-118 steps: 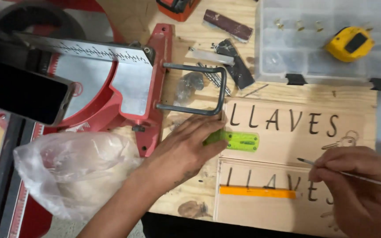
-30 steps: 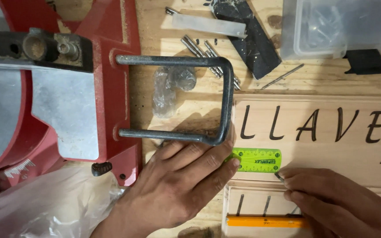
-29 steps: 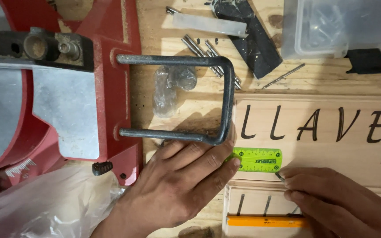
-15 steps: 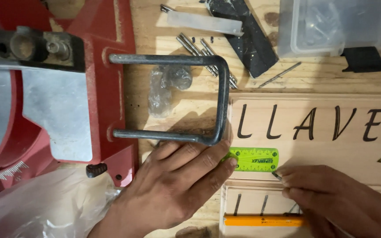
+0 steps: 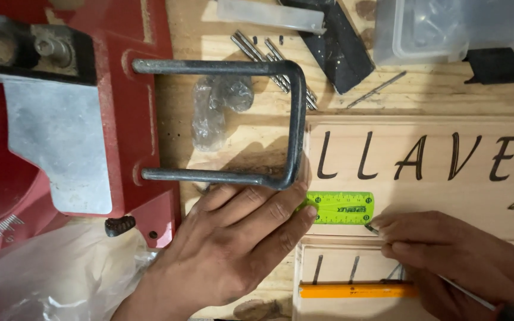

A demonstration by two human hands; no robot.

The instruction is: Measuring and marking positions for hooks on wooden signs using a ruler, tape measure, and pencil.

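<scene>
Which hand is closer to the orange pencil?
The right hand. It rests over the orange pencil's right end, while the left hand lies flat further left, fingertips on the green ruler.

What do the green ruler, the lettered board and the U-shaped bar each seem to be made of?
Green ruler: likely plastic, bright and glossy.
Lettered board: pale unfinished wood, grain visible, dark letters.
U-shaped bar: metal, dull dark grey, apparently unpainted.
</scene>
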